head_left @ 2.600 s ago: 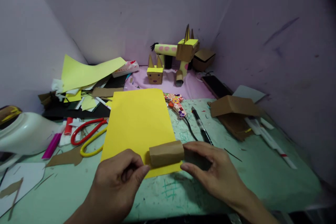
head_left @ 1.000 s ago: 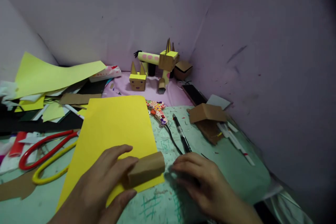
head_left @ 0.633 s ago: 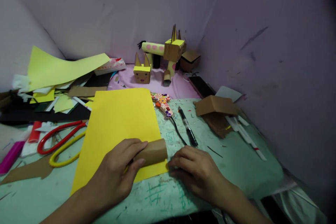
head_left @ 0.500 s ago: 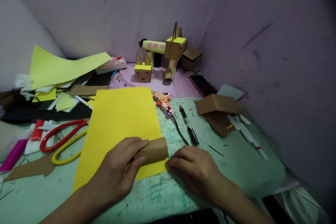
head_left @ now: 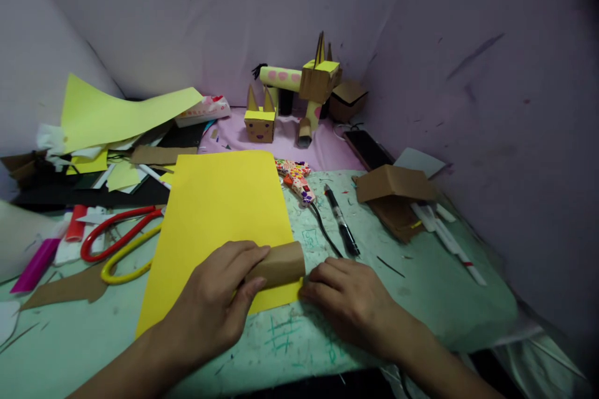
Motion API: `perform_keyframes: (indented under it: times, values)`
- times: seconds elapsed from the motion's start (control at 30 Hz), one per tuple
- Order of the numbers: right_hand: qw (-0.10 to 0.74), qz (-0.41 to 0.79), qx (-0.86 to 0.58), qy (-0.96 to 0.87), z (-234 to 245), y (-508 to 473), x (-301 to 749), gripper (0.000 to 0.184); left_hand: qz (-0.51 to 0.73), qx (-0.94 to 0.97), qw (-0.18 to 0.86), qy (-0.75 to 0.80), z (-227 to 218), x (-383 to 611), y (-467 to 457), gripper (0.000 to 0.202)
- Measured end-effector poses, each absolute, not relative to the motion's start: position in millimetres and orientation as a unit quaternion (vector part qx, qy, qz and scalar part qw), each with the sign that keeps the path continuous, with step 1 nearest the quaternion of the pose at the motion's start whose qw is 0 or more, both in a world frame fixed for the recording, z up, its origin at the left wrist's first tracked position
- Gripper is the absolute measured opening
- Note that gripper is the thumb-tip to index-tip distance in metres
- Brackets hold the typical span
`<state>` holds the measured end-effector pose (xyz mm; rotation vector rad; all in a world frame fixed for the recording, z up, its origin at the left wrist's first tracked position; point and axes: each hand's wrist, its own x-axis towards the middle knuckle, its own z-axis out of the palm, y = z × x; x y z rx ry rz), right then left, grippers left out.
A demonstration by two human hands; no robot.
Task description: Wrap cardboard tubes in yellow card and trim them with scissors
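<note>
A brown cardboard tube [head_left: 283, 264] lies on its side along the near right part of a yellow paper sheet [head_left: 224, 206]. My left hand [head_left: 222, 296] is closed around the tube's left end, fingers on top and thumb on the near side. At the sheet's near right corner, just past the tube's open end, my right hand [head_left: 346, 299] is closed, its fingertips pinched at the paper's edge. What exactly those fingertips hold is partly hidden. Beyond the sheet lies a glue gun [head_left: 297, 181] with a patterned cover, and right of it a black pen [head_left: 341, 221].
Scissors [head_left: 124, 243] with red and yellow handles lie left of the sheet. Paper scraps [head_left: 124, 171] pile up at the back left. Cardboard animal figures [head_left: 260, 124] stand at the back by the wall. A phone [head_left: 367, 148] and folded cardboard [head_left: 397, 184] are at the right.
The whole view has shifted slightly, so the scene sits a little further right. Both hands keep nearly the same place on the tube and the paper corner.
</note>
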<state>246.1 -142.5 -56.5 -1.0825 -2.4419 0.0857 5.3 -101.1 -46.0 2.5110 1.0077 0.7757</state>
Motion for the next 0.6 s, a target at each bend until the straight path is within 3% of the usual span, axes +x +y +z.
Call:
perform_keyframes:
  times: [0.3, 0.43, 0.6]
  values:
    - [0.240, 0.104, -0.419, -0.869, -51.4, -146.1, 247.7, 0.015, 0.276, 0.880, 0.154, 0.354, -43.6, 6.2, -100.2, 0.032]
    - [0.218, 0.030, -0.425, -0.878, -56.6, -145.6, 244.5, 0.012, 0.269, 0.880, 0.156, 0.358, -43.9, 7.0, -98.0, 0.031]
    - [0.225, -0.031, -0.386, -0.894, -60.7, -144.9, 241.7, 0.022, 0.268, 0.875, 0.175, 0.363, -45.8, 6.7, -97.6, 0.032]
